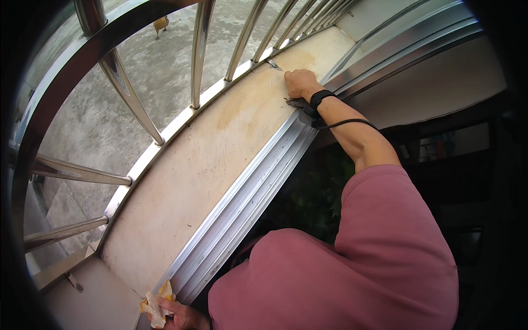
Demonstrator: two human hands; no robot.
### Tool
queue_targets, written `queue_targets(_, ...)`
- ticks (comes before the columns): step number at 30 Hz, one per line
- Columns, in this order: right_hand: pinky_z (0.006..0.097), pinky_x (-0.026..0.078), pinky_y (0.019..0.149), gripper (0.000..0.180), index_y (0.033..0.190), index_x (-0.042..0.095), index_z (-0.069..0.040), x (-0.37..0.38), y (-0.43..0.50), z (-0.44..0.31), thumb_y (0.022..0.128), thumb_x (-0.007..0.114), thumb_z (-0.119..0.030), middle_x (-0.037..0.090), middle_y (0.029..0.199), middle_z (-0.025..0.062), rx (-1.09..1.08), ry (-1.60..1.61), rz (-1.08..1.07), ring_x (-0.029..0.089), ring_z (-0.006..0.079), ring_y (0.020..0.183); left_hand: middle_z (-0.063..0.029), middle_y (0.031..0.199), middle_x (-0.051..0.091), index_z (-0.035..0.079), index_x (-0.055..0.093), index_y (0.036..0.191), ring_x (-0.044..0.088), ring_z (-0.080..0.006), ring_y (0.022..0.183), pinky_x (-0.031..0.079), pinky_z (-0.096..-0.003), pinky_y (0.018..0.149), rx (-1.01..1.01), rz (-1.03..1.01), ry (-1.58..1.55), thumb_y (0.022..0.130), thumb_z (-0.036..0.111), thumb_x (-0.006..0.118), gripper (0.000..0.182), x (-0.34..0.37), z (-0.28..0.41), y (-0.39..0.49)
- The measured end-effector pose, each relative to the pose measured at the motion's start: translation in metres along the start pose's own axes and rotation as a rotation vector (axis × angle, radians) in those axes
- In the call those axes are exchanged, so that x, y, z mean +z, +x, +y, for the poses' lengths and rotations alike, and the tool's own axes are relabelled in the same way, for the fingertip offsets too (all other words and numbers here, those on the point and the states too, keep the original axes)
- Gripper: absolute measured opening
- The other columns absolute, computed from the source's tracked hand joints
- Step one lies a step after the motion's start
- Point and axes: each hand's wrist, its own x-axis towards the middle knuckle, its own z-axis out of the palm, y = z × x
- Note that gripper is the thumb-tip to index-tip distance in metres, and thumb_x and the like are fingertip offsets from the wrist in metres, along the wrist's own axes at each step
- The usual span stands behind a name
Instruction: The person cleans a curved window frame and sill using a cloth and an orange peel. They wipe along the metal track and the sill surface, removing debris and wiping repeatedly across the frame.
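At the bottom left, my left hand (181,315) grips a crumpled white and yellow cloth or paper (156,307) at the lower end of the aluminium sliding-window track (243,198). My right hand (303,84) is curled into a loose fist over the far part of the pale, stained window sill (198,165); its palm side is hidden, so what it holds cannot be told. A black band (321,98) circles the right wrist. Just under that wrist lies a dark object (299,105), partly hidden, and a black cord loops over the forearm.
Stainless steel window bars (198,53) rise along the sill's outer edge, fixed to a metal rail (177,128). A small metal bracket (76,282) sits at the lower left. Aluminium window frames (396,49) stand upper right. Outside, a brownish bird (160,25) is on concrete ground.
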Motion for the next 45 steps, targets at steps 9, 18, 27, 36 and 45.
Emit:
queue_targets(9,0.0508,0.055,0.073,0.022,0.096,0.061,0.002,-0.026,-0.113,-0.145,0.078,0.061,-0.011,0.071,0.087,0.0259,-0.409,0.369,0.139,0.070,0.0434,0.086,-0.0215,0.111,0.066,-0.013,0.058,0.119,0.068,-0.0264,0.094,0.059,-0.0360,0.081,0.233,-0.035,-0.059,0.091,0.008,0.075,0.039,0.003,-0.002,0.004)
queue_targets(18,0.0501,0.054,0.075,0.023,0.100,0.056,0.001,-0.063,-0.199,-0.293,0.082,0.061,-0.012,0.069,0.084,0.0257,-0.893,0.826,0.124,0.069,0.0444,0.085,-0.0180,0.110,0.071,-0.010,0.066,0.114,0.069,-0.0237,0.095,0.055,-0.0353,0.087,0.222,-0.038,-0.093,0.093,0.008,0.072,0.028,0.006,0.008,0.009)
queue_targets(27,0.0273,0.058,0.075,0.021,0.112,0.063,0.000,-0.082,-0.154,-0.102,0.099,0.060,-0.016,0.068,0.098,0.0086,-0.887,1.855,0.179,0.068,0.0152,0.086,-0.0174,0.100,0.071,-0.007,0.066,0.107,0.069,-0.0284,0.089,0.054,-0.0383,0.083,0.265,0.019,-0.046,0.089,0.006,0.073,0.023,0.008,0.018,0.009)
queue_targets(36,0.0451,0.052,0.094,0.052,0.120,0.066,0.000,0.013,-0.048,0.009,0.088,0.074,-0.041,0.059,0.125,0.0218,-0.250,0.864,0.251,0.064,0.0374,0.107,-0.0155,0.097,0.070,-0.004,0.065,0.104,0.069,-0.0276,0.084,0.055,-0.0363,0.079,0.265,0.074,0.046,0.087,0.012,0.078,0.027,0.008,0.025,0.008)
queue_targets(45,0.0472,0.049,0.088,0.025,0.095,0.066,0.005,0.045,-0.018,-0.060,0.089,0.068,-0.020,0.055,0.103,0.0278,-0.363,0.429,0.571,0.056,0.0422,0.096,-0.0154,0.097,0.069,-0.006,0.064,0.106,0.069,-0.0262,0.086,0.056,-0.0364,0.079,0.209,0.019,0.064,0.087,0.009,0.077,0.028,0.007,0.028,0.007)
